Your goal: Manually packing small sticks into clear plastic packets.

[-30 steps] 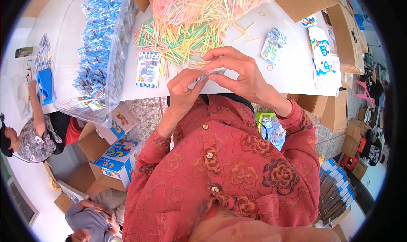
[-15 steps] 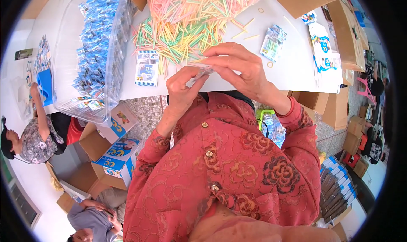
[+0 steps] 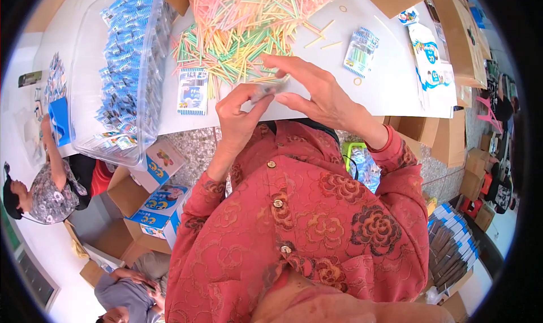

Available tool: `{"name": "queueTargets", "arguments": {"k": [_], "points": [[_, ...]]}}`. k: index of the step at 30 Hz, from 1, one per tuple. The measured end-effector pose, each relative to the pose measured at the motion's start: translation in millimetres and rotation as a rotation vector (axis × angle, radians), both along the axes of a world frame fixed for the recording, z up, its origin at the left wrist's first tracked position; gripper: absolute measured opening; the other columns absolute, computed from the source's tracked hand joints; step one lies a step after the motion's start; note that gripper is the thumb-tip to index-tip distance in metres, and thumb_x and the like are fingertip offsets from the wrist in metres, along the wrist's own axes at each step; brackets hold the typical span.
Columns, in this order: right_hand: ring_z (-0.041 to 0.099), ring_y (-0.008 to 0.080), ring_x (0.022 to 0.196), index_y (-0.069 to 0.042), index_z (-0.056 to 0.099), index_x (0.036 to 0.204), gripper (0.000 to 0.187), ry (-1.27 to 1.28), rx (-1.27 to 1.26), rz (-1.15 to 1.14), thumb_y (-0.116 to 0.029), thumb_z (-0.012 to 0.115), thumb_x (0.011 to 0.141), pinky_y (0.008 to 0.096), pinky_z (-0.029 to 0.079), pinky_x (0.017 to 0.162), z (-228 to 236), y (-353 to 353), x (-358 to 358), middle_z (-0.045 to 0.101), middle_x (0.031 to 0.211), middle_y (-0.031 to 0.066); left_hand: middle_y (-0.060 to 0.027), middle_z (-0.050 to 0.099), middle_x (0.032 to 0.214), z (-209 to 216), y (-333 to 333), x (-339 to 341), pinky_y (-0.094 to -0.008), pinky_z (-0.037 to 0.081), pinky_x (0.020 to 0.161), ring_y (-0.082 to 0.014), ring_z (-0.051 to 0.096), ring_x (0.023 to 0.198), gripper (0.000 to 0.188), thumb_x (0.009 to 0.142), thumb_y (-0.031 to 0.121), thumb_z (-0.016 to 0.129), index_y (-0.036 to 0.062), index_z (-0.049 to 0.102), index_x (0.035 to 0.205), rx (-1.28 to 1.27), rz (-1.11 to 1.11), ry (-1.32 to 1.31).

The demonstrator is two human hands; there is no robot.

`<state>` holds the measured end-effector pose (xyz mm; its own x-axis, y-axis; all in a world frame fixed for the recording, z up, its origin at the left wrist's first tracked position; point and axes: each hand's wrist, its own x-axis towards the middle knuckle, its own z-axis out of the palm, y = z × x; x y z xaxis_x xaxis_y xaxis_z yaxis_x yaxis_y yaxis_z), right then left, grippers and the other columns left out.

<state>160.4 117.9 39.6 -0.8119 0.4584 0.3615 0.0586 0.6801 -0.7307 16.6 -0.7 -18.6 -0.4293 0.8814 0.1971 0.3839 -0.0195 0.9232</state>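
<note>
Packing workshop, small-scale, to judge by the goods and cartons.
White desk (image 3: 390,94) with loose pastel sticks (image 3: 232,46) heaped at far side; clear tub (image 3: 83,97), left, filled with blue-and-white packets (image 3: 127,68); printed carton (image 3: 161,204), left, near; open cardboard box (image 3: 461,46), far right; bundled blue-and-white stack (image 3: 452,238), right, near; co-worker (image 3: 54,193), left, one arm extended among further small goods; speckled floor (image 3: 195,145).

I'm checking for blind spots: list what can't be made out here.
Head view: contents of the small packet, blurred and partly covered by the left hand.
Head view: whether the right hand touches it, lost in blur.
Head view: far end of the bag of pastel sticks, cut off by the top edge.
Head view: bottom of the plastic tub beneath blue packets, which cover it.
</note>
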Motion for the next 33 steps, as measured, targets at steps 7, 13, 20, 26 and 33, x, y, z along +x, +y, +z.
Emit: {"name": "queueTargets", "arguments": {"k": [7, 13, 20, 26, 33], "points": [[0.059, 0.0145, 0.088, -0.001, 0.062, 0.108, 0.028, -0.081, -0.416, 0.034, -0.007, 0.067, 0.082, 0.0289, 0.047, 0.082, -22, 5, 20, 0.065, 0.1, 0.0081, -0.008, 0.066, 0.08, 5, 6, 7, -0.0243, 0.048, 0.063, -0.0125, 0.06, 0.069, 0.02, 0.073, 0.003, 0.074, -0.0006, 0.067, 0.091, 0.077, -0.112, -0.032], [0.059, 0.0075, 0.079, -0.001, 0.064, 0.105, 0.02, -0.251, -0.549, -0.229, -0.003, 0.063, 0.086, 0.0234, 0.048, 0.073, -65, 34, 78, 0.066, 0.093, 0.0005, -0.0108, 0.067, 0.088, -21, -9, -6, -0.0288, 0.05, 0.063, -0.0192, 0.064, 0.073, 0.024, 0.073, 0.004, 0.074, -0.0004, 0.066, 0.095, 0.059, -0.069, 0.086], [0.055, 0.0054, 0.076, -0.001, 0.062, 0.111, 0.027, -0.108, -0.552, -0.61, -0.013, 0.064, 0.087, 0.0214, 0.045, 0.07, -103, 84, 132, 0.065, 0.09, -0.0001, -0.0101, 0.064, 0.094, -34, -36, -65, -0.0353, 0.047, 0.076, -0.0267, 0.059, 0.088, 0.025, 0.07, 0.004, 0.074, 0.003, 0.066, 0.094, 0.021, 0.408, 0.531], [0.042, 0.0078, 0.062, -0.003, 0.062, 0.108, 0.034, -0.225, -0.135, -0.803, -0.02, 0.072, 0.08, 0.0226, 0.043, 0.06, -118, 97, 130, 0.056, 0.077, 0.0006, -0.0142, 0.057, 0.108, -42, -39, -85, -0.0428, 0.038, 0.09, -0.033, 0.05, 0.103, 0.042, 0.07, 0.016, 0.076, 0.0028, 0.06, 0.106, -0.161, 0.613, 0.674], [0.046, 0.0104, 0.068, -0.004, 0.059, 0.113, 0.039, -0.175, 0.074, -0.857, -0.018, 0.072, 0.079, 0.0232, 0.043, 0.06, -102, 83, 116, 0.054, 0.111, 0.0074, -0.0123, 0.056, 0.108, -61, -45, -94, -0.0431, 0.036, 0.088, -0.0328, 0.049, 0.103, 0.051, 0.066, 0.021, 0.079, 0.0047, 0.058, 0.109, -0.246, 0.634, 0.655]]}}
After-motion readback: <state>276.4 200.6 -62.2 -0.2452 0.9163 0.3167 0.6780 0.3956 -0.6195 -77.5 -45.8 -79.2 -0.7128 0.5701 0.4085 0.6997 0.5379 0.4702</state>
